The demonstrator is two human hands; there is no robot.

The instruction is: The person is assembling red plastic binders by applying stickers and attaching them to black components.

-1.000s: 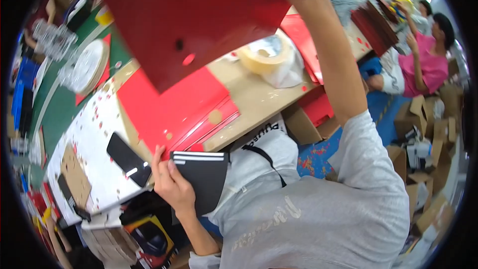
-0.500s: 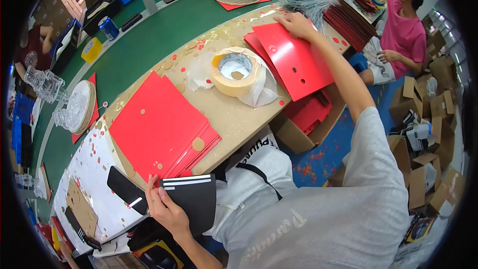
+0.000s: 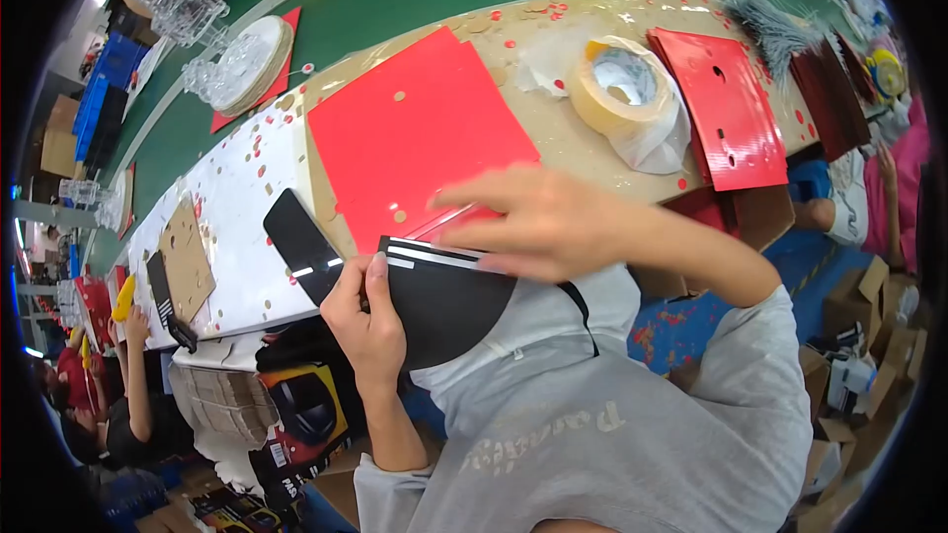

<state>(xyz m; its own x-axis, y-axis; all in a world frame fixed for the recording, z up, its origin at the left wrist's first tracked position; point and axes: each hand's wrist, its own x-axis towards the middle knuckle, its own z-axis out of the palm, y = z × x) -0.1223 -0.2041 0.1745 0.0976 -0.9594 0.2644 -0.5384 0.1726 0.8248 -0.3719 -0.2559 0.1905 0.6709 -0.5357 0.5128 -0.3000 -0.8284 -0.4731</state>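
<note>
"Holding what?"
"My left hand (image 3: 367, 328) pinches the black sheet (image 3: 449, 308), near side of the desk (image 3: 548, 133); I can't tell what my right hand (image 3: 541, 222) grips."
"Step?"
"Handling its white strips (image 3: 425, 255), probably; next calls for steadiness."

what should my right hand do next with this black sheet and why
Perhaps lower the right hand to the white strips along the upper edge of the black sheet: the left hand grips the sheet near their left end, and the right hand, though blurred, is over their right end with no object visible in it.
</note>
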